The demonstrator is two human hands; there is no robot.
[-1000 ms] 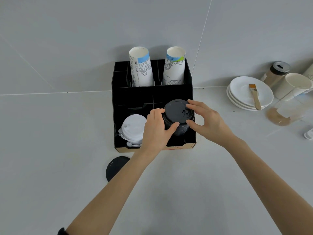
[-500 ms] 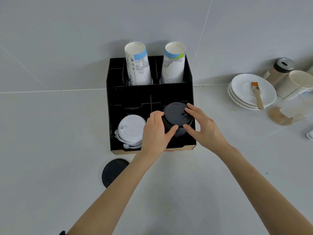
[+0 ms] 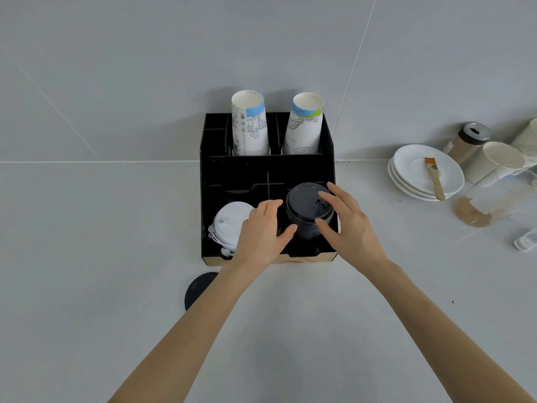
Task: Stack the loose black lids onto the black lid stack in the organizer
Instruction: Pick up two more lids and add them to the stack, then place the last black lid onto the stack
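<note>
The black lid stack (image 3: 305, 209) stands in the front right compartment of the black organizer (image 3: 235, 170). My left hand (image 3: 261, 234) curls around the stack's left side, thumb against its front. On the right side is my right hand (image 3: 348, 225), its fingertips resting on the top lid and its thumb against the stack's wall. One loose black lid (image 3: 197, 289) lies flat on the counter just in front of the organizer, partly hidden under my left forearm.
White lids (image 3: 229, 225) fill the front left compartment. Two stacks of paper cups (image 3: 250, 126) stand in the back. Right of the organizer are white saucers (image 3: 418, 167) with a brush (image 3: 434, 177), a shaker jar (image 3: 467, 141) and cups.
Both hands stay on the black lid stack and have settled slightly lower around it. The camera has shifted a little.
</note>
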